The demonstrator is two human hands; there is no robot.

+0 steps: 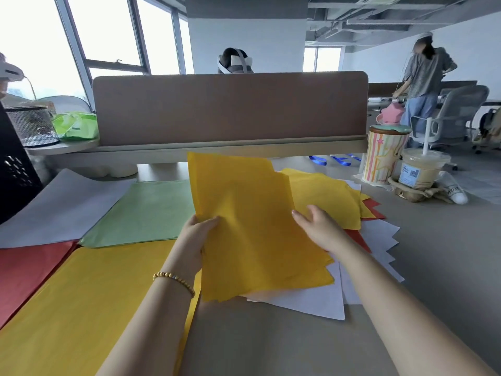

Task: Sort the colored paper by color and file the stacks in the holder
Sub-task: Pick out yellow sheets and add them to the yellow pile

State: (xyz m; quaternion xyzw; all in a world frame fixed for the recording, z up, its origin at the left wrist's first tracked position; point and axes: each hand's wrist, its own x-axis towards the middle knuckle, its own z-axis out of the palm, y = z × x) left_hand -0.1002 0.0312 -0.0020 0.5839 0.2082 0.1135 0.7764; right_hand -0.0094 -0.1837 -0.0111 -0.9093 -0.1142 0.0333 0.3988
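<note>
Left hand: my left hand (199, 234) grips the left edge of a yellow sheet (244, 213), thumb on top and the other fingers curled underneath, so the sheet is raised and tilted towards me.
Right hand: my right hand (317, 226) lies on the right side of that same sheet with the fingers straight and slightly spread — pressing or steadying, not gripping.
Unsorted pile: the mixed pile (376, 234) sits under and to the right of the raised sheet — white, yellow and red corners fan out from it.
Yellow stack: a yellow stack (89, 299) lies flat on the desk (433, 267) at lower left, beneath my left forearm.
Red stack: a red stack (27, 270) touches the yellow one on its left.
Green stack: a green stack (146, 210) lies behind the yellow one.
White stack: a white stack (59, 207) lies left of the green.
Behind: a brown divider (230, 109) closes off the desk; a striped tin (385, 156) and an iced drink (423, 169) stand at the right.
</note>
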